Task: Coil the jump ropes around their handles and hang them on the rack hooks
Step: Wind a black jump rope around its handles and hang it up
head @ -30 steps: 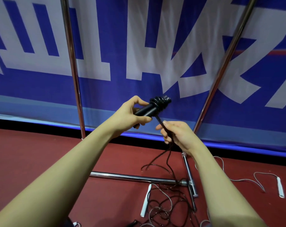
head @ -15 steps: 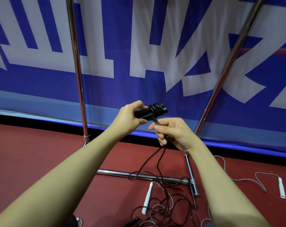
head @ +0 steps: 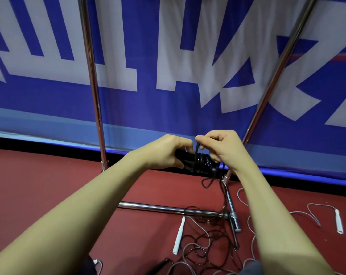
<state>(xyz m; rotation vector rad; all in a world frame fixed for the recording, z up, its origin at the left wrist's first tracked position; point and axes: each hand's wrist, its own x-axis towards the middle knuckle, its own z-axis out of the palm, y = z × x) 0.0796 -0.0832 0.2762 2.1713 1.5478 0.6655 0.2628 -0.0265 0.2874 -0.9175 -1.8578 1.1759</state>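
Note:
My left hand grips a black jump rope handle that lies roughly level, with several turns of black rope wound around its end. Just to the right, my right hand pinches the black rope above the coil. The loose rope hangs from the coil to a tangle on the red floor. The rack's two chrome uprights stand behind my hands, and its base bar lies on the floor. No hooks are in view.
A white-handled rope lies on the floor, one handle below my hands and the other at the right. Another black handle lies at the bottom edge. A blue and white banner fills the background.
Both hands have dropped lower in view. The handle has tilted from pointing up-right to nearly level. My right hand moved from below the coil to above it, carrying the rope over.

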